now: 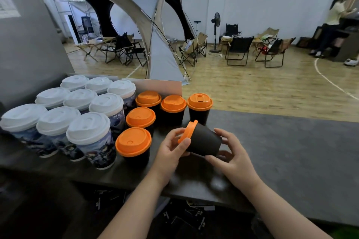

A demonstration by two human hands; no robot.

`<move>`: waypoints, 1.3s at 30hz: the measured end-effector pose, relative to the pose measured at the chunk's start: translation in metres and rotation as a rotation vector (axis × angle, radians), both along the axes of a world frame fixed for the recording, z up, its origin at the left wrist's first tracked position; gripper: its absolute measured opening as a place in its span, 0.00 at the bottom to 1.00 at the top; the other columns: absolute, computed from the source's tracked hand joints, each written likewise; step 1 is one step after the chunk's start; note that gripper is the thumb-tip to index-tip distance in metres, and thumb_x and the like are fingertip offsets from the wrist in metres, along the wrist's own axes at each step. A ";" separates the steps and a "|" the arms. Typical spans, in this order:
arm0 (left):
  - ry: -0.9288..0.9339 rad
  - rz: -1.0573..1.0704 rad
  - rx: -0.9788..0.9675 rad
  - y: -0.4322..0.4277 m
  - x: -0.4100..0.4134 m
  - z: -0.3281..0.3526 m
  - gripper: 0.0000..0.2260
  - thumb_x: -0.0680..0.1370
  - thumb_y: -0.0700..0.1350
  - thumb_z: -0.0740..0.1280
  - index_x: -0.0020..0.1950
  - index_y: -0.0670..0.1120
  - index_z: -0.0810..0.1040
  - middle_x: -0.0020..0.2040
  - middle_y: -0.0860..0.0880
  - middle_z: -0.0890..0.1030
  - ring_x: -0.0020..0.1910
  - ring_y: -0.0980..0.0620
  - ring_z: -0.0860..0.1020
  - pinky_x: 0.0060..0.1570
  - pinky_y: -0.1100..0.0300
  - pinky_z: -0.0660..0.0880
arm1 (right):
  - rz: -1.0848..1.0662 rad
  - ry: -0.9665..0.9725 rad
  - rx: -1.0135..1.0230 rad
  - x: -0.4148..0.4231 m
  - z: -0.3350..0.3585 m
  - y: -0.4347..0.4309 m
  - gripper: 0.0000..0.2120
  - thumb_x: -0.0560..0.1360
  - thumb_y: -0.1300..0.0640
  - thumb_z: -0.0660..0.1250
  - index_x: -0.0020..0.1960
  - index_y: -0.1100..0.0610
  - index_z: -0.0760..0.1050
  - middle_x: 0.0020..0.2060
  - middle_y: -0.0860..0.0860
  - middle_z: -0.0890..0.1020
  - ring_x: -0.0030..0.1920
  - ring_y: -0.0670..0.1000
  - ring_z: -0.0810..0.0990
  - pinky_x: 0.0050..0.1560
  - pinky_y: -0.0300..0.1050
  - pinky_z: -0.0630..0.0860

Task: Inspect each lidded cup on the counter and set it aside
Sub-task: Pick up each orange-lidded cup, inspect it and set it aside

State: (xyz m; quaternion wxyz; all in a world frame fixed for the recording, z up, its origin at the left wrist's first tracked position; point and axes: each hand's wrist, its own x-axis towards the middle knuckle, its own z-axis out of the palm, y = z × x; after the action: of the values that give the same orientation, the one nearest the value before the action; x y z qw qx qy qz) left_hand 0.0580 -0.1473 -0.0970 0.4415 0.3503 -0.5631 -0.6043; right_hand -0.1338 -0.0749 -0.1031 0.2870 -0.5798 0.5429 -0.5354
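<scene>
A black cup with an orange lid [204,139] is tipped on its side above the dark counter [120,174], lid pointing left. My left hand [171,147] grips its lid end, thumb across the rim. My right hand [231,153] holds the cup's base, fingers curled round it. Several more orange-lidded black cups [134,143] stand upright just left and behind. Further left stand several taller white-lidded printed cups [91,136] in rows.
A grey board [23,44] rises behind the white-lidded cups, and a low card wall [161,85] backs the orange ones. Right of my hands lies grey carpeted surface [291,151]. Beyond are a tent, folding chairs, a fan and a person at far right.
</scene>
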 end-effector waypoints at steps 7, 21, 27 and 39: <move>0.002 -0.035 -0.014 0.000 0.002 -0.003 0.22 0.76 0.52 0.68 0.69 0.52 0.72 0.62 0.47 0.81 0.62 0.49 0.80 0.60 0.49 0.79 | -0.028 -0.074 0.065 0.003 0.001 -0.005 0.28 0.70 0.48 0.74 0.68 0.44 0.70 0.59 0.49 0.81 0.51 0.49 0.85 0.52 0.49 0.83; -0.010 -0.093 -0.057 -0.003 0.004 -0.004 0.23 0.76 0.53 0.69 0.71 0.55 0.72 0.65 0.51 0.80 0.64 0.50 0.79 0.61 0.49 0.78 | -0.035 -0.042 0.028 0.003 -0.001 -0.004 0.26 0.71 0.50 0.73 0.67 0.45 0.70 0.60 0.50 0.80 0.54 0.46 0.83 0.52 0.40 0.80; 0.051 -0.108 -0.008 -0.008 0.006 -0.008 0.23 0.76 0.50 0.71 0.71 0.54 0.73 0.63 0.47 0.81 0.64 0.45 0.80 0.62 0.46 0.78 | -0.027 0.112 0.007 0.002 -0.007 -0.001 0.31 0.71 0.47 0.76 0.70 0.41 0.68 0.61 0.44 0.77 0.59 0.49 0.80 0.56 0.45 0.81; 0.038 -0.134 0.042 -0.012 0.010 -0.007 0.28 0.73 0.56 0.73 0.72 0.57 0.72 0.67 0.49 0.79 0.65 0.49 0.79 0.67 0.45 0.75 | -0.021 0.031 0.051 0.004 -0.004 -0.001 0.29 0.72 0.45 0.75 0.70 0.43 0.68 0.59 0.48 0.80 0.59 0.50 0.81 0.57 0.46 0.80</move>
State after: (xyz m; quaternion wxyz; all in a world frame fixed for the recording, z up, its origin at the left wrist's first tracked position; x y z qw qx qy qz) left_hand 0.0678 -0.1590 -0.1045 0.4031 0.3094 -0.5642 -0.6507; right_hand -0.1295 -0.0761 -0.1072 0.2877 -0.5749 0.5667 -0.5153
